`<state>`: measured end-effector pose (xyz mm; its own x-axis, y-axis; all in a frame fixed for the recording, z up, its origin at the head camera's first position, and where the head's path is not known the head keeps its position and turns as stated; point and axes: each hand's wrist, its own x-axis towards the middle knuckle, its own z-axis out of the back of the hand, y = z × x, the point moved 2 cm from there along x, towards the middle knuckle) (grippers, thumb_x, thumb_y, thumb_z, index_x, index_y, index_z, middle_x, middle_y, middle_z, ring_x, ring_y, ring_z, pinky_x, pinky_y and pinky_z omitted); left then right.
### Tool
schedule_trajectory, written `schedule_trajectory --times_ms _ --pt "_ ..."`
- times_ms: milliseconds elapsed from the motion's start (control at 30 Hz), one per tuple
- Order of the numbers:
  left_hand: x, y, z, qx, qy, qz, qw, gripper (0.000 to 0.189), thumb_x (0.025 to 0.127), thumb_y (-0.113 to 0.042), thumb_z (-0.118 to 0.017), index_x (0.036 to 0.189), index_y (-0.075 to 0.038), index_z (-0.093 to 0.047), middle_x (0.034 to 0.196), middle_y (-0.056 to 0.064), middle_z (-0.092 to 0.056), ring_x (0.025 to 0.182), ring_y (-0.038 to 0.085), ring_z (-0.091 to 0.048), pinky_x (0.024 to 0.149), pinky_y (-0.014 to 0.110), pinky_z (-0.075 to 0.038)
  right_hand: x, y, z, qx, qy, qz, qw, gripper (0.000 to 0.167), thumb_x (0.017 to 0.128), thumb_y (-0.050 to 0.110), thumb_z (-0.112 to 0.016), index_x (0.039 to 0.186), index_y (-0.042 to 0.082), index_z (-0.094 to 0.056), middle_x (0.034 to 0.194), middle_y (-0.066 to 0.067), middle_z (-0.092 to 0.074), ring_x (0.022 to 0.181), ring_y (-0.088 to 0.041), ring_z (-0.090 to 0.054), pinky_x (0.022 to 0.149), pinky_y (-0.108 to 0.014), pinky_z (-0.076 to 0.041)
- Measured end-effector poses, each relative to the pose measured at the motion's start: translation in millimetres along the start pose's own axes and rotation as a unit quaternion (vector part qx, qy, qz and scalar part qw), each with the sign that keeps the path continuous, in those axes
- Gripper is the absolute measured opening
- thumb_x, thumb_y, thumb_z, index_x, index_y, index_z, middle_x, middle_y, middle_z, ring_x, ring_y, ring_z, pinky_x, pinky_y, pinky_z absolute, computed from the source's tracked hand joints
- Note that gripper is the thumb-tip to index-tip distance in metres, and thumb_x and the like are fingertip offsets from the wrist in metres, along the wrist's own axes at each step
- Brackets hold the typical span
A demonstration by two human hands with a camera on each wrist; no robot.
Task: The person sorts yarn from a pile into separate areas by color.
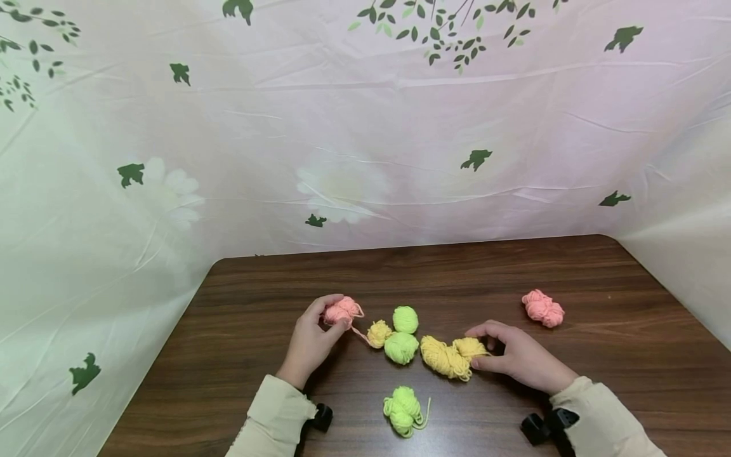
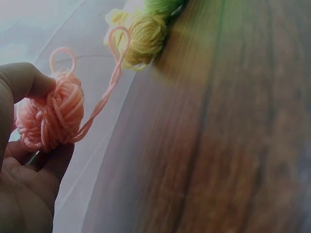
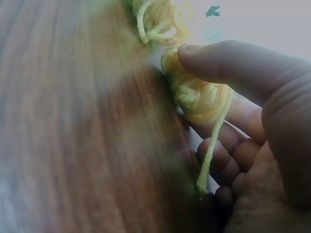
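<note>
On the brown wooden table (image 1: 228,355), my left hand (image 1: 311,339) curls round a pink yarn ball (image 1: 341,311), my right hand (image 1: 516,355) pinches a yellow yarn ball (image 1: 469,348); work looks partway, a looped lime-green skein (image 1: 403,409) and twisted pink skein (image 1: 542,309) lying apart, untouched.

Above the bare left hand (image 1: 311,346) and right hand (image 1: 524,357), a cream left sleeve (image 1: 273,416) and matching right sleeve (image 1: 602,419) crease softly, with a small, rounded black left wrist camera (image 1: 322,417) and blocky black right wrist camera (image 1: 535,430).
</note>
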<state>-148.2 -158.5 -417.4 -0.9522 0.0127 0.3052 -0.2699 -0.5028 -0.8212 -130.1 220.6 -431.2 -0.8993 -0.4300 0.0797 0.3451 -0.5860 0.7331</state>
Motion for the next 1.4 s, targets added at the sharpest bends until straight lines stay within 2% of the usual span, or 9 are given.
schedule_trajectory --times_ms 533,867,1167,1400 --pt "2.7 7.8 7.8 0.011 -0.011 0.017 0.9997 0.042 0.088 -0.010 -0.077 0.129 -0.015 -0.065 0.119 0.004 -0.067 0.098 0.018 -0.060 0.080 0.033 -0.050 0.4 1.2 0.3 -0.005 -0.003 0.003 1.0000 0.037 0.086 0.039 -0.080 0.117 0.023 -0.067 0.098 0.007 -0.061 0.086 -0.008 -0.050 0.069 -0.025 -0.044" --pt "3.8 11.1 12.2 -0.003 -0.020 0.021 0.9996 0.046 0.087 -0.011 -0.080 0.130 -0.012 -0.065 0.124 0.007 -0.067 0.106 0.021 -0.061 0.087 0.038 -0.051 0.5 1.1 0.3 -0.005 0.001 0.000 1.0000 0.038 0.086 0.039 -0.079 0.118 0.023 -0.067 0.099 0.007 -0.061 0.087 -0.008 -0.050 0.069 -0.025 -0.044" --pt "5.5 17.5 15.5 -0.012 -0.030 0.023 0.9992 0.044 0.088 -0.008 -0.078 0.130 -0.009 -0.064 0.124 0.009 -0.067 0.103 0.022 -0.062 0.084 0.034 -0.052 0.4 1.2 0.3 -0.005 0.002 -0.004 1.0000 0.039 0.086 0.040 -0.080 0.118 0.022 -0.067 0.100 0.007 -0.061 0.087 -0.008 -0.050 0.069 -0.025 -0.044" --pt "7.4 25.4 19.0 -0.002 -0.036 0.031 0.9989 0.044 0.088 -0.010 -0.078 0.130 -0.007 -0.064 0.124 0.012 -0.067 0.103 0.023 -0.062 0.085 0.032 -0.052 -0.2 2.2 0.9 0.000 0.002 0.002 1.0000 0.041 0.086 0.038 -0.080 0.120 0.019 -0.067 0.102 0.006 -0.062 0.087 -0.008 -0.050 0.069 -0.025 -0.044"
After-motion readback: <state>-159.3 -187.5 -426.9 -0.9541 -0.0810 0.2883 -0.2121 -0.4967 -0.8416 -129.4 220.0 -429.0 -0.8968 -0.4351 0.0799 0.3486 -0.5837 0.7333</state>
